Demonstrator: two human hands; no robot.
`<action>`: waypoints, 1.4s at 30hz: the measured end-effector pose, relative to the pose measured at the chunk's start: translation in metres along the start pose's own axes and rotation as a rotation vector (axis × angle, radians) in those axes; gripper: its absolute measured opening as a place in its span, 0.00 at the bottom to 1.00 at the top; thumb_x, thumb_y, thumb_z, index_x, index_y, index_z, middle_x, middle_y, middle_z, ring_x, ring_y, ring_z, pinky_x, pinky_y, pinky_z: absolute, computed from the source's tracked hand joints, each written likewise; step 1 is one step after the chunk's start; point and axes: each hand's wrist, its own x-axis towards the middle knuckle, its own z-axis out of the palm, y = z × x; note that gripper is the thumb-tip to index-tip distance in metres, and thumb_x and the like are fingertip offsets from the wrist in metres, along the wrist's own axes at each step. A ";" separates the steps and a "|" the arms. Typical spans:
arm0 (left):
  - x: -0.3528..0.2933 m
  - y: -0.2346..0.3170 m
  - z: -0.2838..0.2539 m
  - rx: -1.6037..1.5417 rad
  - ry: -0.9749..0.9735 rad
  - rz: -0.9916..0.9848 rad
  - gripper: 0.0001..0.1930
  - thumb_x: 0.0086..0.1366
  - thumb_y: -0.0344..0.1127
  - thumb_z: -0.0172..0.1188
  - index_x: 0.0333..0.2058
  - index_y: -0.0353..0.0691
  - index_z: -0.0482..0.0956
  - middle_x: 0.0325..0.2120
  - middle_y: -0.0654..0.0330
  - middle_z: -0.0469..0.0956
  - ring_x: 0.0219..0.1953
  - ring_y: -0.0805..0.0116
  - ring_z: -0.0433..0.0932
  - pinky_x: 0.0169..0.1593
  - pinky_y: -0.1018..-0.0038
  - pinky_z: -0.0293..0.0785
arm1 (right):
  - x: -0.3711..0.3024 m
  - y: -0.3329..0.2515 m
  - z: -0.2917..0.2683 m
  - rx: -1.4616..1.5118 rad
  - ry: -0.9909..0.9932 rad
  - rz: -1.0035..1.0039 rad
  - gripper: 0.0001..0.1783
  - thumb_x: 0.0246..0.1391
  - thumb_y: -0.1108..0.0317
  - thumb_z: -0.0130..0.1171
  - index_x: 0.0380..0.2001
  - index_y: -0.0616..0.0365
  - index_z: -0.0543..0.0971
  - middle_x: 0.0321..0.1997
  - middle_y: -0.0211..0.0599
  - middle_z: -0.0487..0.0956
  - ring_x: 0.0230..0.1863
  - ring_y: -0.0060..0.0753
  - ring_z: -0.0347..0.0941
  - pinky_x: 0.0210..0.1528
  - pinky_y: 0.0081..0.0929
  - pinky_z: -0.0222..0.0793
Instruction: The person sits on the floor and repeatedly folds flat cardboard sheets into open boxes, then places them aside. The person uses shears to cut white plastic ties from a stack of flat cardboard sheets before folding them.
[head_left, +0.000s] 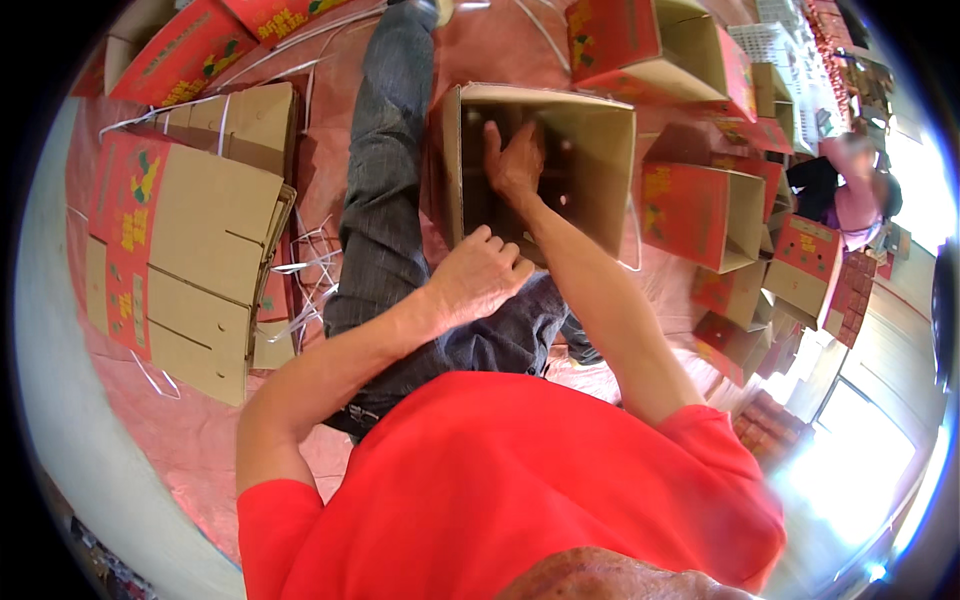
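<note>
An open cardboard box [622,165] stands between my legs with its mouth toward me. Its inside is plain brown and shadowed, with small round holes in one wall. My right hand [516,162] reaches into it, thumb apart from the fingers, holding nothing that I can see; whether it touches the inner wall is unclear. At the box's near rim, my left hand [478,275] is closed with its fingers curled under. What those fingers hold, if anything, is hidden.
To the left lies a strapped stack of flattened cartons [205,230], with loose white straps [310,260] beside it. Opened red cartons [700,215] stand on the right and at the far side. A person [850,185] sits at the far right, near white crates [785,70]. Reddish sheeting [190,450] covers the floor.
</note>
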 end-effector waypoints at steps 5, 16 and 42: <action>0.016 -0.012 0.001 -0.094 0.078 -0.087 0.05 0.59 0.36 0.65 0.33 0.44 0.80 0.26 0.61 0.76 0.33 0.62 0.79 0.42 0.65 0.69 | 0.016 -0.022 -0.011 0.015 -0.273 0.009 0.51 0.65 0.32 0.57 0.69 0.71 0.63 0.65 0.74 0.72 0.65 0.76 0.70 0.70 0.58 0.66; 0.002 -0.016 0.016 -0.034 0.100 -0.172 0.07 0.64 0.39 0.63 0.37 0.45 0.82 0.31 0.58 0.78 0.38 0.57 0.80 0.46 0.59 0.73 | 0.011 -0.002 -0.134 -0.052 0.023 -0.459 0.35 0.56 0.54 0.71 0.63 0.56 0.76 0.64 0.51 0.77 0.67 0.58 0.70 0.70 0.58 0.62; -0.079 -0.023 -0.047 -0.217 0.395 -0.370 0.17 0.70 0.30 0.62 0.55 0.30 0.78 0.55 0.41 0.79 0.60 0.40 0.77 0.65 0.52 0.73 | 0.061 0.135 -0.455 1.113 0.469 0.564 0.23 0.72 0.55 0.60 0.59 0.60 0.79 0.56 0.39 0.82 0.52 0.38 0.78 0.54 0.48 0.79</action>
